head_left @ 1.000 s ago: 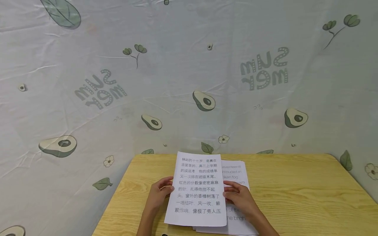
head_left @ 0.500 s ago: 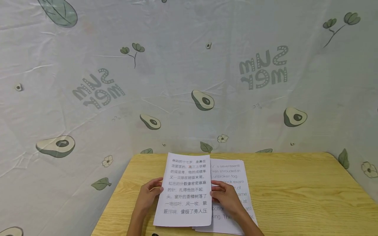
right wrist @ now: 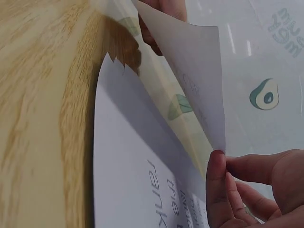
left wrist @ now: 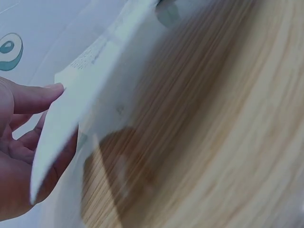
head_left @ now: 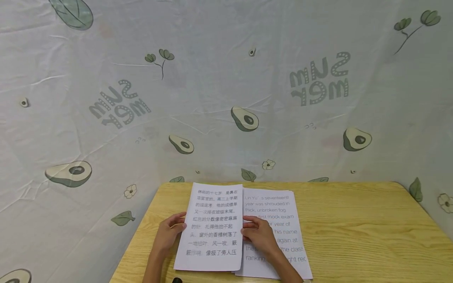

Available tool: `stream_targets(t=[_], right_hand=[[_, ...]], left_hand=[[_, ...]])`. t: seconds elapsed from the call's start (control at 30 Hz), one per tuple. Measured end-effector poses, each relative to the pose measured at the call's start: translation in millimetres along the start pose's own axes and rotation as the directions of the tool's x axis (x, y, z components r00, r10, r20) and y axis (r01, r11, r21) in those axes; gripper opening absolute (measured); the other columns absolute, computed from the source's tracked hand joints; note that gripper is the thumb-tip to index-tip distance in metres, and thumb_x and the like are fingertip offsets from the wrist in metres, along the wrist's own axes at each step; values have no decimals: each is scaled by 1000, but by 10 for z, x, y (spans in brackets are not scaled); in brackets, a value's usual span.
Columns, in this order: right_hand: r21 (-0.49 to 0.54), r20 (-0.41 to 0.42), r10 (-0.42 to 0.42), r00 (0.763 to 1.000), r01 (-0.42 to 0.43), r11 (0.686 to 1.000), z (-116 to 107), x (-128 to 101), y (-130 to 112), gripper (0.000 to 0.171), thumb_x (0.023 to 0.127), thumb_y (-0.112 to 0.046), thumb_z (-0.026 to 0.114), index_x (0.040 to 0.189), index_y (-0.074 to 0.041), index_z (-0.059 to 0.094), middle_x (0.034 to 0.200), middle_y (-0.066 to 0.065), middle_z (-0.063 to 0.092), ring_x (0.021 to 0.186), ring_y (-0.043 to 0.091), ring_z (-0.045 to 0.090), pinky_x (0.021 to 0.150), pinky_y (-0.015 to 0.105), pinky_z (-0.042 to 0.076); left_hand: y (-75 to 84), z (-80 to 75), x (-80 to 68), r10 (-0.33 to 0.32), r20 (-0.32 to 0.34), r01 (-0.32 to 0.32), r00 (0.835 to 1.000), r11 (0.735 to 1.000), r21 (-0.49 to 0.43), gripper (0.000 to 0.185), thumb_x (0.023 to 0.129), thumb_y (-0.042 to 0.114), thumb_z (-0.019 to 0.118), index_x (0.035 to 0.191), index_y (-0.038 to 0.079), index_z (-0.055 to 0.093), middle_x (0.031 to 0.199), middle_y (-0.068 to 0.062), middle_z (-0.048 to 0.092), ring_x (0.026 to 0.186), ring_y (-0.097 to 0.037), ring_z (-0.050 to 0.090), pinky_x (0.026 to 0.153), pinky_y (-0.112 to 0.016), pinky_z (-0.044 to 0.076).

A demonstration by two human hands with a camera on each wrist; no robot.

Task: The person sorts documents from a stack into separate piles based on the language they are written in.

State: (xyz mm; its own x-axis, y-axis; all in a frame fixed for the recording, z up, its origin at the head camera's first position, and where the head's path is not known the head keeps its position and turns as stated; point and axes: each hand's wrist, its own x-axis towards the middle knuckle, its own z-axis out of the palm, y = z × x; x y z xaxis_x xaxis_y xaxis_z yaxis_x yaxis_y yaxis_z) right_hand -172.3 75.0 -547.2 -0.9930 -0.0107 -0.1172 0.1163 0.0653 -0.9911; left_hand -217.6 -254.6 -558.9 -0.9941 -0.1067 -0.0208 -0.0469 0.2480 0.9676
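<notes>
A white sheet printed with Chinese text (head_left: 211, 228) is lifted a little off the wooden table (head_left: 361, 236). My left hand (head_left: 172, 228) holds its left edge, thumb on top and fingers underneath (left wrist: 21, 142). My right hand (head_left: 253, 230) pinches its right edge between thumb and fingertips (right wrist: 219, 183). In the right wrist view the sheet (right wrist: 190, 71) arches above a stack of pages with English text (right wrist: 128, 185). That stack (head_left: 283, 220) lies flat on the table, to the right of and partly under the held sheet.
A pale cloth with avocado and leaf prints (head_left: 226, 98) hangs behind and beside the table. Bare wood (head_left: 371, 243) stretches to the right of the pages; the table's left edge (head_left: 141, 236) is close to my left hand.
Both hands have carried the Chinese-text sheet to the left, uncovering more of the English page beneath. The stack itself has stayed put.
</notes>
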Motion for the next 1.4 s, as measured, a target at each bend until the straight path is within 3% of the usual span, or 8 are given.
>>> stream_targets(t=[0.5,1.2,1.4], right_hand=[[33,17,-20,1000,20,999,297,27,-13,51,88,2,76,138,8,65,110,18,75,90,17,76,75,30,66],[-52,-12,-25,1000,25,998,404,26,-11,44,87,2,77,131,8,70,103,14,76,81,14,75,68,27,65],[-169,-41,-106,994,98,981,356,9,-63,35,88,-4,80,121,6,75,94,8,76,72,12,74,63,23,61]], left_hand=[[-56,-244,45,-38,-43,40,998,998,46,42,95,-7,69,137,-3,69,116,-19,71,94,-18,67,75,-21,57],[-65,-297,13,-47,-35,49,998,997,67,39,96,-8,68,135,-5,70,116,-22,71,95,-21,68,75,-21,59],[5,-326,-35,-18,-68,31,998,979,204,35,100,3,71,135,-1,71,118,-21,72,94,-21,70,71,-23,58]])
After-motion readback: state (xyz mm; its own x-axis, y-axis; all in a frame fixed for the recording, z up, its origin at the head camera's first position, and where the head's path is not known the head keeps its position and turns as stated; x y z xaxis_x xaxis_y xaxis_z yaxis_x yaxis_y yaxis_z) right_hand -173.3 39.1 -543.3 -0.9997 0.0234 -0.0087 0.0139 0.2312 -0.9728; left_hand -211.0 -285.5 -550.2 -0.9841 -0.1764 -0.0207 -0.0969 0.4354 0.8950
